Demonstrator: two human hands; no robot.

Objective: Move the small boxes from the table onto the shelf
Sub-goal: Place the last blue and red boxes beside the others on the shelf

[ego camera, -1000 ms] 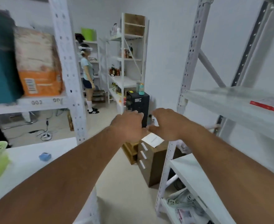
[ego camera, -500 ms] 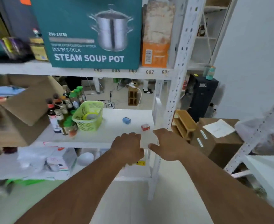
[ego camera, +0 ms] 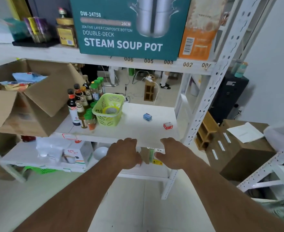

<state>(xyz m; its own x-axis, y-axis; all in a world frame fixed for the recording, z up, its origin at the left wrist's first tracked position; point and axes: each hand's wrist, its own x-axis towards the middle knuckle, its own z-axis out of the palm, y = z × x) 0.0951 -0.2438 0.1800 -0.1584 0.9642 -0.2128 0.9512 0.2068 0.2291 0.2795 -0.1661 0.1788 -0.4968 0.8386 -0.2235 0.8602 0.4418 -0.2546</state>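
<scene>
Two small boxes sat on the white shelf board [ego camera: 134,131], well apart from each other. The blue box [ego camera: 147,117] was farther back, and the red box [ego camera: 168,125] was nearer and to the right, close to the shelf's right edge. Nothing touched either box.

Both arms reached forward toward the near edge of that board. The left hand [ego camera: 125,152] and the right hand [ego camera: 173,152] were side by side with a gap between them, backs facing up. The fingers of both hands were bent downward and loose, and they held nothing. The fingertips pointed away, so I cannot tell just how far apart they were spread.

On the left of the blue box stood a green basket [ego camera: 108,111] with a round thing inside it. Just left of the basket was a bunch of sauce bottles [ego camera: 83,104], some with green caps. Farther left was an open brown cardboard box [ego camera: 27,101] with bright packets in it.

On the shelf above stood a big teal box [ego camera: 127,29] with the words STEAM SOUP POT on it. An orange and white bag [ego camera: 199,30] stood right next to it. Little numbers ran along the front of that upper shelf. To the far right, a brown cabinet [ego camera: 248,151] with a sheet of paper [ego camera: 245,133] on top stood on the floor.
</scene>
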